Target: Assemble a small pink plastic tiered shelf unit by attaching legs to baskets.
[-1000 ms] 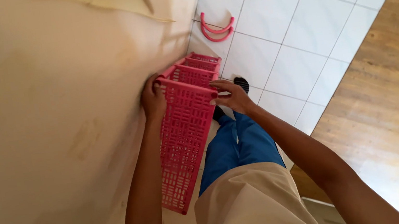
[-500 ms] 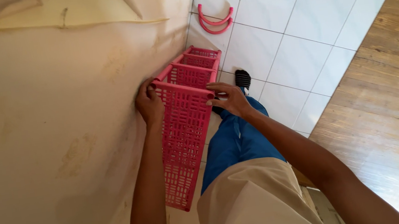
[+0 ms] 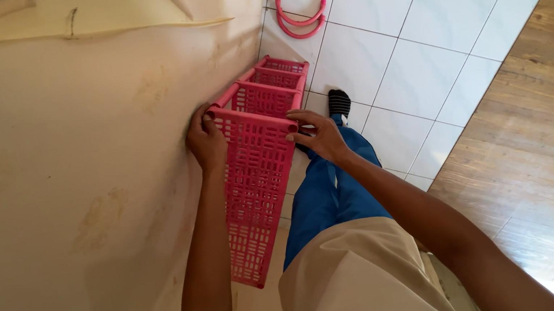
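Hands (image 3: 208,142) (image 3: 319,134) gripping pink basket (image 3: 255,181) by wall (image 3: 65,209)

You have one pink perforated plastic basket (image 3: 255,173) standing on end against one cream wall (image 3: 63,195), with two hands on it — your left hand (image 3: 205,143) and your right hand (image 3: 318,135). Two loose pink curved handles (image 3: 301,20) lie on the white floor tiles (image 3: 417,17) — one dark-socked foot (image 3: 338,103) shows
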